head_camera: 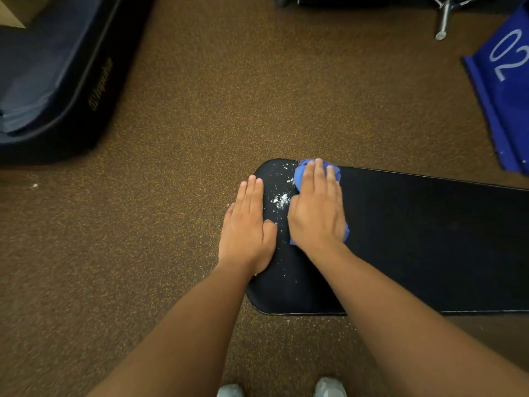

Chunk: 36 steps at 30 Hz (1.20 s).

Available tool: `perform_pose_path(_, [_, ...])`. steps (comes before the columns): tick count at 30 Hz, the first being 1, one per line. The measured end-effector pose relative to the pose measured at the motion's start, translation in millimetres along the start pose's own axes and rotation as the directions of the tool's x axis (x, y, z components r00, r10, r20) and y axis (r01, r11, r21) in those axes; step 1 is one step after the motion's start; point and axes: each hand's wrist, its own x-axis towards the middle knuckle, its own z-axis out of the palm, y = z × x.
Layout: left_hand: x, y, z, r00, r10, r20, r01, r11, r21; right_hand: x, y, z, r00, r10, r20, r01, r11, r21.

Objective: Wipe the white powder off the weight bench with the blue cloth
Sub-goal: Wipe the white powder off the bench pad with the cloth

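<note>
— Where was the blue cloth?

— Bunched under the right hand, which lay flat on it with straight fingers, pressing it onto the weight bench near the rounded end.

— And the white powder?

— Scattered on the black pad in the gap between the two hands (thickest just left of the cloth).

— The left hand?

— Open, fingers straight and together, palm down at the bench's end edge, holding nothing. Speckled brown floor lay all round.

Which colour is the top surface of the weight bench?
Black, dusted with white powder near its end; the head view shows the weight bench best.
</note>
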Motion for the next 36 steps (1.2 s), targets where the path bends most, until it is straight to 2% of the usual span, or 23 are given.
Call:
perform_pose_path(3, [0.4,-1.2,0.8,1.000,0.004,-0.003,-0.004,1.000,0.000,-29.1,3.1,-0.6,0.987,-0.153,0.053,0.154,0.988,-0.014])
perform_pose_path(5, [0.2,-0.7,0.7,1.000,0.004,-0.001,-0.004,1.000,0.000,-39.0,14.0,-3.0,0.981,-0.186,0.064,0.187,0.982,-0.020])
perform_pose_path(9, [-0.9,1.2,-0.8,1.000,0.009,0.001,-0.009,1.000,0.016,-7.1,22.7,-6.7,1.000,-0.006,-0.012,0.006,1.000,-0.002])
perform_pose_path(12, [-0.4,0.9,-0.3,1.000,0.005,-0.002,-0.005,1.000,0.017,27.7,8.7,-6.8,0.998,0.060,0.030,-0.060,0.998,0.008])
perform_pose_path(15, [-0.2,0.4,0.5,1.000,0.003,-0.001,-0.003,1.000,0.013,31.3,-9.7,0.4,0.999,-0.014,0.044,0.013,1.000,0.017])
perform_pose_path(20, [-0.2,0.7,-1.0,1.000,-0.003,0.004,0.003,1.000,0.007,-18.7,9.9,-3.2,0.963,-0.254,0.089,0.254,0.967,0.016])
perform_pose_path(24, [-1.1,2.9,-2.0,1.000,-0.002,0.017,0.002,1.000,0.004,-3.2,15.0,-6.7,0.993,-0.103,0.052,0.104,0.995,-0.007])
perform_pose_path(28, [-0.1,0.6,-0.7,1.000,0.008,0.000,-0.008,1.000,-0.003,39.4,-10.5,-5.4,0.996,0.054,0.067,-0.056,0.998,0.026])
perform_pose_path(33, [0.3,-1.4,0.7,1.000,0.021,-0.014,-0.021,1.000,-0.019,14.5,-21.9,-0.5,0.987,-0.107,0.119,0.110,0.994,-0.024])
perform_pose_path(36, [-0.8,-0.5,0.2,1.000,0.024,-0.014,-0.024,0.999,-0.030,1.4,-17.6,-1.0,0.977,-0.147,0.152,0.151,0.988,-0.016])
